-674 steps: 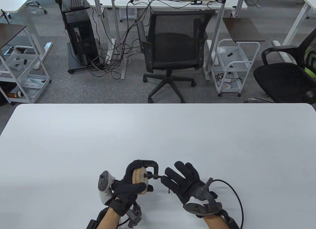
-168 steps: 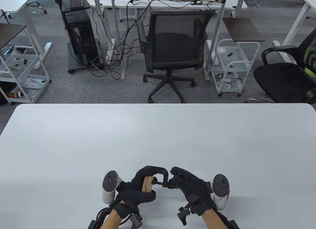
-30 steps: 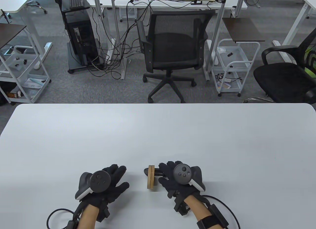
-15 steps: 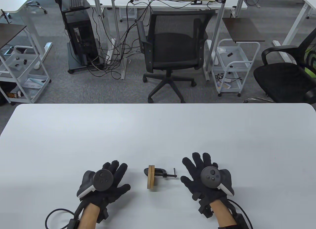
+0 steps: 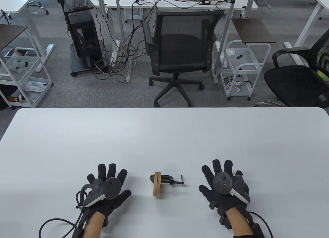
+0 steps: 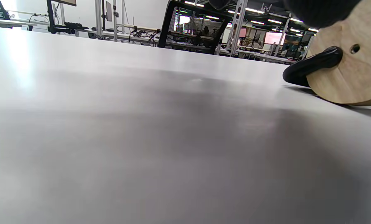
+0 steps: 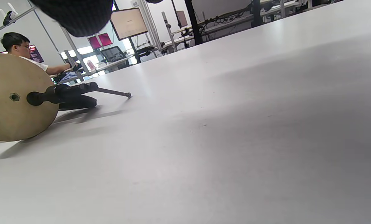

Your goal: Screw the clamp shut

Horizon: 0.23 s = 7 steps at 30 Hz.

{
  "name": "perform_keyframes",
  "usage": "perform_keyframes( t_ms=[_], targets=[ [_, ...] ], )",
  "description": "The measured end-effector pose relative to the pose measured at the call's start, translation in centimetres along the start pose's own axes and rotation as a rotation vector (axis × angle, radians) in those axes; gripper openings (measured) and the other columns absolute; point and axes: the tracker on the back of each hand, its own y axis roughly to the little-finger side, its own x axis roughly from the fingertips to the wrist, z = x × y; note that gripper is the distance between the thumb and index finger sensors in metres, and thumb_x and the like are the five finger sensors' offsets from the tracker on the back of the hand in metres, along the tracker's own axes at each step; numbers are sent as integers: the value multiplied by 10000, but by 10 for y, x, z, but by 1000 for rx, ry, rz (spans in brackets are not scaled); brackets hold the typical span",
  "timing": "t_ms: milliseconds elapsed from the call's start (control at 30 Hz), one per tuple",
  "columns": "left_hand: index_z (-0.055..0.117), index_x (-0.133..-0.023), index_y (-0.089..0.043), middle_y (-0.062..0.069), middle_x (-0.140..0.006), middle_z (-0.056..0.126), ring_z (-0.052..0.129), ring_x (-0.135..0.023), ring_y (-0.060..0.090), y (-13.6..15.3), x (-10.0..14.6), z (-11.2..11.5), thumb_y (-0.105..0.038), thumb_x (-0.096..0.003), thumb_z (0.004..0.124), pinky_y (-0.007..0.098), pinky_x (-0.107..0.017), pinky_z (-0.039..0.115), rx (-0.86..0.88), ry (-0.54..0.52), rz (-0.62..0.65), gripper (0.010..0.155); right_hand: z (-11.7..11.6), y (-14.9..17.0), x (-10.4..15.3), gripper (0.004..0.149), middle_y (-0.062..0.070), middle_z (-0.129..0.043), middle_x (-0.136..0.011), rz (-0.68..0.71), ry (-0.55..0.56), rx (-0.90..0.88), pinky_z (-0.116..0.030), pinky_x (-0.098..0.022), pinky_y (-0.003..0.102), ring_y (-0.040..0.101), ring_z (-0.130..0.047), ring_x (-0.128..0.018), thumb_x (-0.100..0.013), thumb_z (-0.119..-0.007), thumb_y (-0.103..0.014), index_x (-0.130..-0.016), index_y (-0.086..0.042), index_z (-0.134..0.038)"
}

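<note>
A: Clamp status? Table view only gives me a black C-frame lying on the white table, between the two hands, touching neither.

B: Same read. Wooden discs stand on edge in its mouth. Screw and crossbar handle stick out toward the right hand.

A: Hands?

B: Left hand palm down, fingers spread and straight, gripping nothing. Right hand the same: flat, fingers apart. Both well clear of the clamp. Trackers sit on the backs.

A: Wrist views add anything?

B: Left wrist view shows the far side: disc face with a small hole, and the frame's fixed end pressed against it. Top-down hides that contact. A dark glove blob hangs at the top edge, too close to tell more.

A: Right wrist?

B: Opposite face. Disc has a small hex fitting at centre, screw pad sits against the wood just beside it. Thin handle bar has its tip down on the table. Disc rim rests on the table too. One fingertip shows at the top.

A: Gap between the discs?

B: Can't tell from any view.
</note>
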Motion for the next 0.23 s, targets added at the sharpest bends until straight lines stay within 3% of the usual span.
perform_keyframes(
  t_ms=[233],
  targets=[
    [281,-1188,-334,160,-1252,74,-32,-1053,541,2,0,0,-693,-497,668,878,-586,175,25,0,2,870,-5,-1,-1,818,80,-30,-1198,-4,-23,3,-14,-573,813,506,104,-997,-483,-679,-614,-1145,-329,-292]
  ],
)
